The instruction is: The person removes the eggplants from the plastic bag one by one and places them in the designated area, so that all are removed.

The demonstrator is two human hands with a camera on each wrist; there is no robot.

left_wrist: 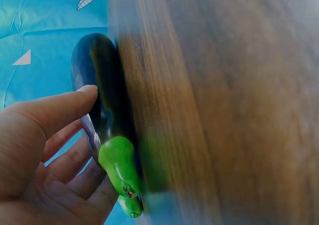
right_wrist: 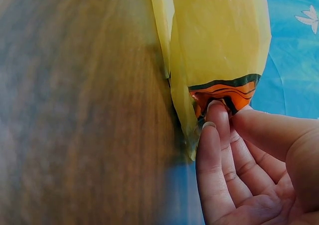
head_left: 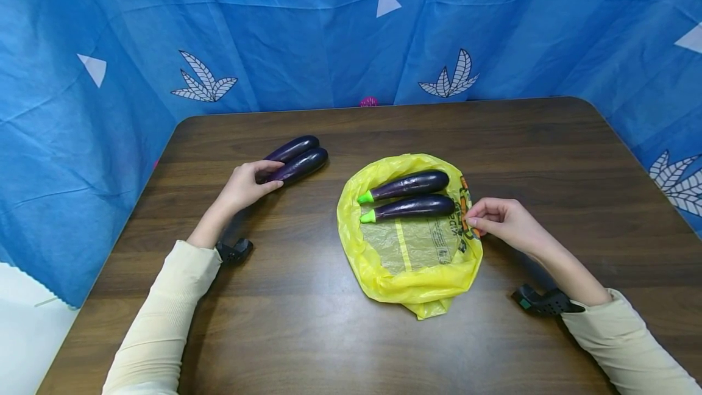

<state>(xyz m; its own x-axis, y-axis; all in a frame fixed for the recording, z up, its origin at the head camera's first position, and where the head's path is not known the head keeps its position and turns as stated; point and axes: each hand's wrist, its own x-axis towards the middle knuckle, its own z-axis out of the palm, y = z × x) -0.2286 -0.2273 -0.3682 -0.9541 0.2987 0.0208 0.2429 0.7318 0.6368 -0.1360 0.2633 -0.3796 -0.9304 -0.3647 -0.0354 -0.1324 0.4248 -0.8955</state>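
My left hand (head_left: pixel 249 186) pinches one eggplant (head_left: pixel 301 164) by its sides on the table (head_left: pixel 285 297), and my right hand (head_left: pixel 509 222) pinches the rim of the yellow bag (head_left: pixel 353 242), I think to hold it wide. My eggplant is long, dark and shiny with a bright green top (left_wrist: pixel 118 162). Another eggplant (head_left: pixel 292 148) lies just beside it, and two more eggplants (head_left: pixel 423 206) lie in the bag.

Eggplants (head_left: pixel 411 185) dark purple, stem caps (head_left: pixel 368 217) bright green. Plastic bag (head_left: pixel 384 285) yellow, orange-and-black print (right_wrist: pixel 239 93). Worktop (head_left: pixel 274 334) brown wood grain. Curtain (head_left: pixel 301 47) blue, white triangles (head_left: pixel 387 3), black-outlined white leaves (head_left: pixel 205 83). Sleeves (head_left: pixel 161 313) cream. Wrist cameras (head_left: pixel 234 252) black.
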